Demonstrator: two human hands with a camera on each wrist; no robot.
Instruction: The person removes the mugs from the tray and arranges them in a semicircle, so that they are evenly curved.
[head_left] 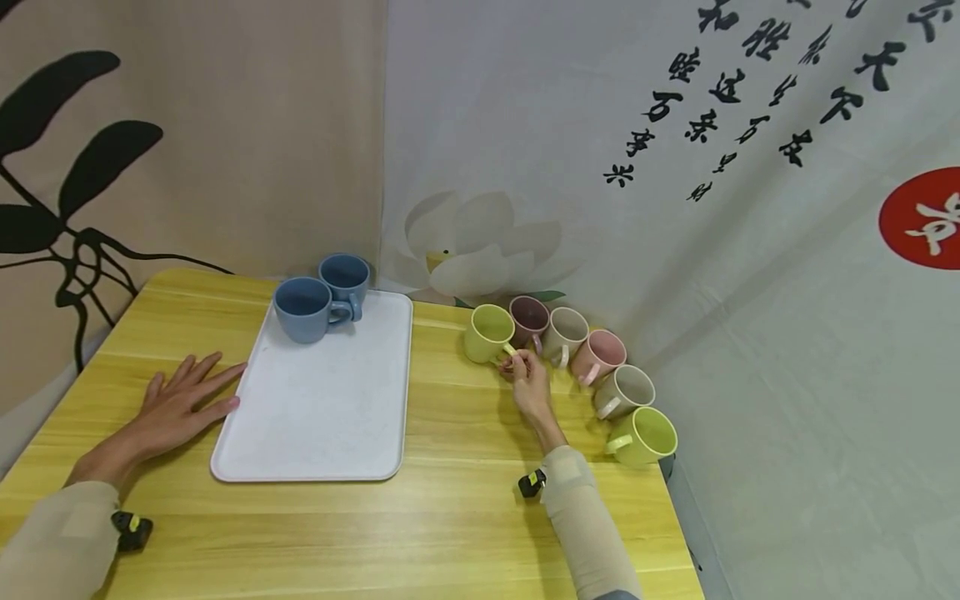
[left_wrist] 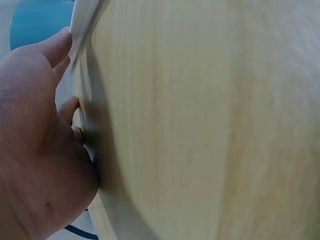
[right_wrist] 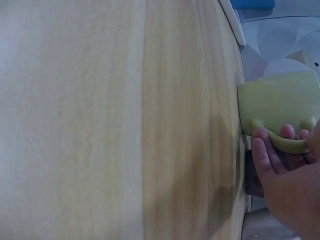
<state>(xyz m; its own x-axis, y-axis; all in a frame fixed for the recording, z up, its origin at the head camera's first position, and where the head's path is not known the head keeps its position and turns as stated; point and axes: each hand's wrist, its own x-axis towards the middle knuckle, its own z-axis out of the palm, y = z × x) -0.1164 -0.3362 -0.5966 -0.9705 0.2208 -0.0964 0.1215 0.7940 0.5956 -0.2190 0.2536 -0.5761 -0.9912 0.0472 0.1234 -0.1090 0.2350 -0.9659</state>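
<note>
My right hand (head_left: 531, 385) pinches the handle of a yellow-green mug (head_left: 483, 337), the leftmost in a row of mugs. In the right wrist view the fingers curl at the handle, and the yellow-green mug (right_wrist: 280, 100) looks upright at the table surface. A dark purple mug (head_left: 529, 313) stands just beside it, partly hidden behind the hand in the right wrist view. My left hand (head_left: 168, 417) lies with spread fingers on the table, fingertips touching the left edge of a white tray (head_left: 322, 417). Two blue mugs (head_left: 302, 310) stand close together at the tray's far left corner.
Right of the purple mug, the row curves along the table edge: a beige mug (head_left: 564, 337), a pink mug (head_left: 598, 357), a greyish mug (head_left: 625, 392) and another yellow-green mug (head_left: 648, 437). A printed curtain (head_left: 750, 275) hangs behind the wooden table (head_left: 450, 533).
</note>
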